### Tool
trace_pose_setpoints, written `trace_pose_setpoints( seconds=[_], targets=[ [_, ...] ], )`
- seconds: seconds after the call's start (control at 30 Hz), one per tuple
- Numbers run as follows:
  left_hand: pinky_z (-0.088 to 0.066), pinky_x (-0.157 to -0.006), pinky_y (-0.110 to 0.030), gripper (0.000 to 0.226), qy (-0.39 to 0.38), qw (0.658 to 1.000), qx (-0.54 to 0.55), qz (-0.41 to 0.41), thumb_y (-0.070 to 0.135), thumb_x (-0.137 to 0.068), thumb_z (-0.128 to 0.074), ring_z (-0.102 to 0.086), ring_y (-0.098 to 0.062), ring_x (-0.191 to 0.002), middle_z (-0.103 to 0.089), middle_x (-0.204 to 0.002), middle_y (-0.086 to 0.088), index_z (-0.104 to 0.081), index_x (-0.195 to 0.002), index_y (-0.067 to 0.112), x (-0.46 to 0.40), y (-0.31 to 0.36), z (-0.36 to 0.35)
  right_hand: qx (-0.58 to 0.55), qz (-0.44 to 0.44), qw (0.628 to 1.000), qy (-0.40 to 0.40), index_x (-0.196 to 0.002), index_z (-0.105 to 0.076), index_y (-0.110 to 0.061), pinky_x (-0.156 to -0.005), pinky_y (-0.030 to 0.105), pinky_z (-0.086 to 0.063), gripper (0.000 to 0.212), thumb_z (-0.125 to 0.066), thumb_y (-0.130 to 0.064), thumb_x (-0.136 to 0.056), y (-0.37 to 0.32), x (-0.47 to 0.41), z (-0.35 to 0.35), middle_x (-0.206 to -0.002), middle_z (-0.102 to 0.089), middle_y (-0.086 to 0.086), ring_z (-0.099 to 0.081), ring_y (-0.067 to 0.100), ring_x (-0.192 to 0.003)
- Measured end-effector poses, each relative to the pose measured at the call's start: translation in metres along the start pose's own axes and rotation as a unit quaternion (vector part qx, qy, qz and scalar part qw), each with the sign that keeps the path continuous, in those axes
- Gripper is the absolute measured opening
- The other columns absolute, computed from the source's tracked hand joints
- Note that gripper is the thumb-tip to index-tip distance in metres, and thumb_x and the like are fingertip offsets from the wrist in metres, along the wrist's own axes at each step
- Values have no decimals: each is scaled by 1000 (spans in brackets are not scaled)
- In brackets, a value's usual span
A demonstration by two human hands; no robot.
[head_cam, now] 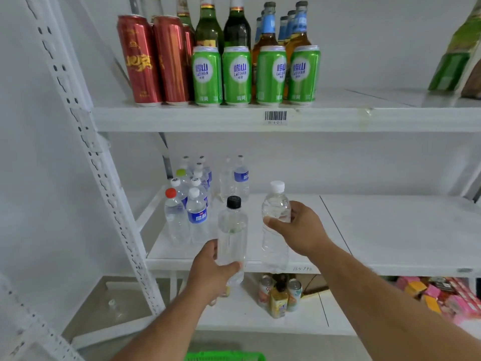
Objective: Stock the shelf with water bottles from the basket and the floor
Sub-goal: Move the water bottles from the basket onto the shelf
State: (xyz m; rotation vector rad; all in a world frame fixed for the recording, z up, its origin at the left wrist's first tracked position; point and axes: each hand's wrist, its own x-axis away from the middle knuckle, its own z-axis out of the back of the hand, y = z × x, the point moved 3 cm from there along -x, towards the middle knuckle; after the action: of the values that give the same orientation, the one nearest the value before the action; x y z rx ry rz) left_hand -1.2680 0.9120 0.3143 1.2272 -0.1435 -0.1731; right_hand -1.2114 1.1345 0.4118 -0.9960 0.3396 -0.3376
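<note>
My left hand [210, 272] grips a clear water bottle with a black cap [232, 230] near its base, held upright at the front edge of the middle shelf [390, 230]. My right hand [299, 227] holds a clear water bottle with a white cap [276, 204] around its middle, also upright over the shelf's front. Several water bottles [192, 204] with white, red and green caps stand in a cluster at the shelf's left rear. A green basket [223, 356] peeks in at the bottom edge.
The upper shelf [338, 118] carries red and green cans [234, 74] and glass bottles. The lower shelf holds small drink cans [281, 295] and pink boxes [442, 298]. A perforated white upright [104, 178] stands at left. One bottle [114, 307] lies on the floor below left.
</note>
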Motion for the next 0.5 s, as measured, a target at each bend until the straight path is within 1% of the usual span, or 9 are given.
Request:
trace_pose_setpoints(
  seconds=[0.07, 0.13, 0.17, 0.23, 0.3, 0.33, 0.43, 0.47, 0.5],
  targets=[
    [-48, -68, -17, 57, 0, 1000, -5, -1, 32, -66, -85, -61, 6, -94, -65, -103, 19, -54, -113, 38, -25, -4, -3, -6, -3, 1000, 7, -116, -62, -29, -76, 28, -53, 49, -79, -51, -75, 4, -20, -8, -102, -67, -14, -65, 7, -88],
    [-47, -71, -16, 56, -3, 1000, -17, -1, 30, -68, -85, -61, 4, -96, -64, -102, 20, -54, -114, 37, -46, -5, -4, -16, -4, 1000, 12, -109, -63, -33, -68, 23, -49, 42, -80, -48, -74, 6, -36, -15, -98, -65, -15, -65, 5, -84],
    [-48, -75, -18, 58, -4, 1000, -23, 1, 30, -68, -85, -61, 0, -98, -64, -104, 20, -54, -116, 36, -58, -6, -6, -19, -5, 1000, 13, -103, -63, -36, -66, 22, -48, 36, -81, -46, -74, 8, -46, -19, -95, -66, -16, -65, 4, -82],
    [-50, -88, -28, 64, -1, 1000, -25, 6, 30, -68, -85, -60, -9, -107, -64, -113, 13, -55, -124, 30, -81, -10, -9, -20, -10, 1000, 10, -92, -60, -41, -64, 21, -47, 28, -82, -44, -74, 11, -65, -25, -89, -67, -17, -65, 1, -79],
    [-50, -95, -34, 68, 2, 1000, -21, 10, 31, -67, -86, -59, -12, -112, -63, -119, 10, -54, -127, 28, -102, -14, -13, -14, -11, 1000, 4, -95, -62, -41, -65, 21, -48, 29, -81, -44, -74, 14, -84, -31, -89, -68, -19, -66, 1, -80],
    [-50, -93, -32, 65, 1, 1000, -18, 13, 31, -67, -86, -59, -12, -111, -63, -117, 12, -55, -124, 31, -112, -15, -15, -10, -12, 1000, 1, -98, -63, -40, -66, 21, -48, 31, -81, -45, -74, 16, -94, -34, -90, -68, -20, -66, 1, -81],
    [-47, -74, -17, 49, 4, 1000, -9, 13, 31, -65, -87, -61, 0, -99, -65, -101, 21, -56, -100, 44, -142, -18, -22, 3, -8, 1000, -6, -97, -66, -39, -63, 17, -45, 29, -80, -45, -73, 25, -125, -44, -85, -70, -20, -65, -3, -77],
    [-45, -70, -14, 47, 9, 1000, -5, 12, 30, -64, -87, -61, 2, -96, -65, -98, 23, -56, -95, 46, -153, -19, -25, 7, -7, 1000, -8, -96, -66, -39, -62, 17, -44, 28, -80, -46, -73, 29, -136, -47, -84, -69, -21, -64, -4, -76],
    [-46, -70, -15, 46, 14, 1000, 0, 12, 28, -64, -87, -61, 2, -95, -66, -97, 22, -56, -94, 45, -163, -20, -27, 8, -8, 1000, -11, -95, -65, -41, -62, 17, -44, 28, -80, -46, -72, 33, -147, -51, -85, -69, -21, -64, -4, -75]
  ],
)
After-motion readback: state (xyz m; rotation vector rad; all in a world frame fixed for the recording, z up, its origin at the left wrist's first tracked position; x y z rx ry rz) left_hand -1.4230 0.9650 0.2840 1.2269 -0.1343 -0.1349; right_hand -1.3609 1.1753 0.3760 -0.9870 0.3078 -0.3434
